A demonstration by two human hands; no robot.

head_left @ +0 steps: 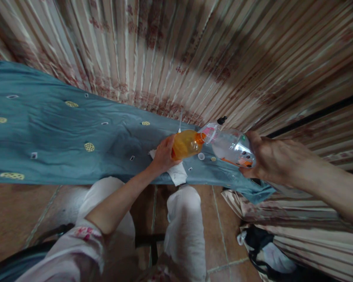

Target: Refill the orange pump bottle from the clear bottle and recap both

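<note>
My left hand [162,154] is wrapped round a small bottle of orange liquid [186,143] that lies tilted over the blue-green cloth [61,133]. My right hand [263,158] grips a larger clear plastic bottle [231,147], tipped on its side so its mouth meets the orange bottle's neck. A white bottle cap [201,156] lies on the cloth just below the two necks. A black pump top [222,120] and a thin white tube [180,122] rest behind the bottles. A crumpled white tissue [178,173] lies under my left hand.
The blue-green cloth with yellow patches covers a long surface against a striped floral curtain [176,51]. My knees in white trousers [184,219] are below, over a brown tiled floor. A black bag [257,244] sits on the floor at right.
</note>
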